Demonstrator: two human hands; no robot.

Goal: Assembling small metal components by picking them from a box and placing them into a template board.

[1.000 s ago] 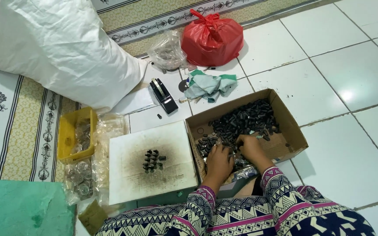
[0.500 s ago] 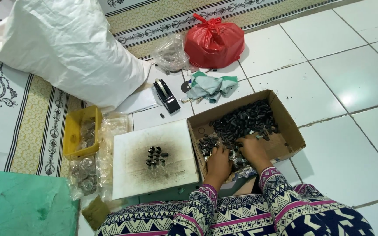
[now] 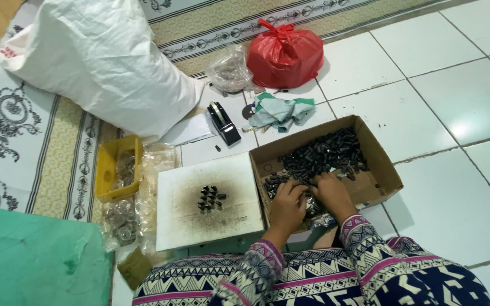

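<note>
Both hands reach into a shallow cardboard box [image 3: 387, 170] on the tiled floor. It holds a heap of small black parts [image 3: 321, 156]. My left hand [image 3: 287, 207] rests palm down on the parts at the box's near left, fingers curled. Close beside it, my right hand [image 3: 331, 195] lies on the pile with bent fingers. Whether either hand grips a part is hidden under the fingers. Left of the box lies a white board [image 3: 233, 212] with a sooty patch and a small cluster of black parts [image 3: 210, 197] standing on it.
A yellow tray [image 3: 109, 170] and clear bags of metal rings [image 3: 121, 218] lie left of the board. Behind are a black tape dispenser [image 3: 223, 122], a green cloth [image 3: 282, 110], a red bag [image 3: 284, 54], a clear bag [image 3: 229, 71], a white sack [image 3: 97, 62] and a green sheet [image 3: 29, 260].
The view has shifted slightly. Both hands stay in the box, working among the black parts at its near edge.
</note>
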